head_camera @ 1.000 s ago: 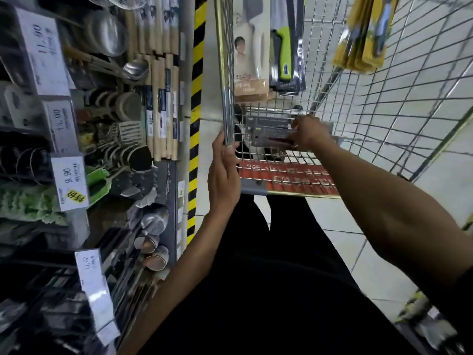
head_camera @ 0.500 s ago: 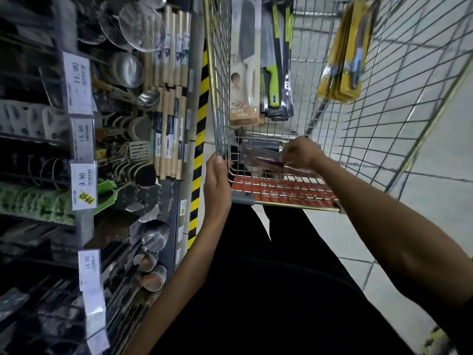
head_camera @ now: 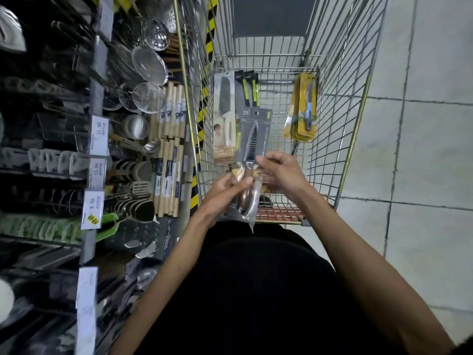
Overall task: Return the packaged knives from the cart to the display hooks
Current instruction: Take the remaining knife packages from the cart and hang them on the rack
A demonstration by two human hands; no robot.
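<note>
A grey-carded packaged knife (head_camera: 252, 139) with a brown handle is held upright over the near end of the wire cart (head_camera: 343, 103). My left hand (head_camera: 225, 192) grips its lower part around the handle. My right hand (head_camera: 280, 172) pinches the pack's right edge at mid-height. Inside the cart lie a white-handled knife pack (head_camera: 224, 119), a green-trimmed black pack (head_camera: 252, 90) and a stack of yellow knife packs (head_camera: 304, 108).
The display rack (head_camera: 94, 139) on the left carries price tags, strainers, wooden rolling pins (head_camera: 169, 160), ladles and spatulas. A yellow-black striped post (head_camera: 199, 139) stands between rack and cart. Tiled floor (head_camera: 422, 149) lies to the right.
My right hand lifted the grey knife pack out of the cart's near end. My left hand left the cart rim and took hold of the pack's lower part. The view tilted up.
</note>
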